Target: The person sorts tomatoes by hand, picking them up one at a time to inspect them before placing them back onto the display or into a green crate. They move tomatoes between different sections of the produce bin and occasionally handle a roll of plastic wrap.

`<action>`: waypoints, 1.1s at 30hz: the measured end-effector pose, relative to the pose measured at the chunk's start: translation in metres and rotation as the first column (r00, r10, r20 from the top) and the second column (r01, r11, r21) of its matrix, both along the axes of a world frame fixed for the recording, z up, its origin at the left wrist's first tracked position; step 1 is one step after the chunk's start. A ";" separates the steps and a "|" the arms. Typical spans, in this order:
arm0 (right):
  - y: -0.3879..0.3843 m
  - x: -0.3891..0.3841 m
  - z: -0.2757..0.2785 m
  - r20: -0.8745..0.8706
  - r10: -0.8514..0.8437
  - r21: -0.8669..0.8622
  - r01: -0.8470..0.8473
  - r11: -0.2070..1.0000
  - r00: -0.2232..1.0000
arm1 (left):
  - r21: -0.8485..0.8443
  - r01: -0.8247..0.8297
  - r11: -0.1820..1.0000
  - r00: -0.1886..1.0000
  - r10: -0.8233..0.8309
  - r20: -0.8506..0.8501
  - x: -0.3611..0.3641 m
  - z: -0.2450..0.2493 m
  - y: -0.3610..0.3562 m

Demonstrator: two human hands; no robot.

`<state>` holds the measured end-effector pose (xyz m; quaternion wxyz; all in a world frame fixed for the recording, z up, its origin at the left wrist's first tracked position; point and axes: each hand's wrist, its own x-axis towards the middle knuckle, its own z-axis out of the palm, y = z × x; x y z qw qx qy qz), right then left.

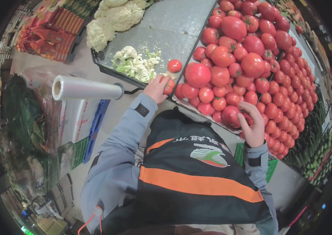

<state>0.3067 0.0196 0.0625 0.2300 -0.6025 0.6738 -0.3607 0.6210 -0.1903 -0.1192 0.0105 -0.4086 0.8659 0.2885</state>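
Observation:
My left hand [156,91] has its fingers closed on a red tomato [169,87] at the near edge of the display, by the black divider. Another loose tomato [174,65] lies just beyond it, beside broken cauliflower florets [137,64]. On the right, my right hand [253,127] reaches the front of the tomato pile [228,62]. Its thumb and fingers curl about a tomato at the pile's edge, next to a large tomato [230,116]. Part of what the right fingers touch is hidden.
Whole cauliflowers [115,19] sit on the grey display board [170,23]. A plastic bag roll [89,87] juts out at the left on a holder. Smaller tomatoes [287,98] fill the right section, with green vegetables [311,152] beyond. Orange packages [52,33] stand at the upper left.

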 end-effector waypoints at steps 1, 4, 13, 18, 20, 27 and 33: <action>-0.001 0.005 -0.001 0.006 -0.002 0.020 0.001 1.000 1.000 | 0.003 0.002 1.000 1.000 -0.002 -0.009 0.000 -0.001 -0.003; -0.004 0.019 -0.001 0.027 0.001 0.066 -0.002 0.998 1.000 | -0.001 0.002 1.000 0.999 -0.002 -0.036 0.001 0.004 -0.015; 0.000 0.032 -0.011 0.104 -0.005 0.105 -0.006 0.994 0.995 | 0.752 -0.177 0.635 0.619 0.666 -0.417 -0.004 0.051 -0.057; -0.004 0.043 -0.014 0.145 -0.008 0.104 -0.007 0.995 0.989 | 0.904 0.022 0.426 0.435 0.810 -0.392 -0.018 0.029 -0.069; -0.001 0.046 -0.018 0.136 -0.017 0.095 0.004 0.995 0.991 | 0.940 -0.013 0.340 0.368 0.876 -0.312 -0.030 0.015 -0.072; 0.021 0.053 -0.030 0.147 0.030 0.138 -0.051 0.989 0.989 | 0.956 -0.256 0.143 0.469 0.883 -0.007 -0.069 0.026 -0.076; 0.034 0.050 -0.039 0.182 0.018 0.153 -0.046 0.987 0.983 | 0.938 -0.292 0.186 0.564 0.825 0.012 -0.091 0.046 -0.080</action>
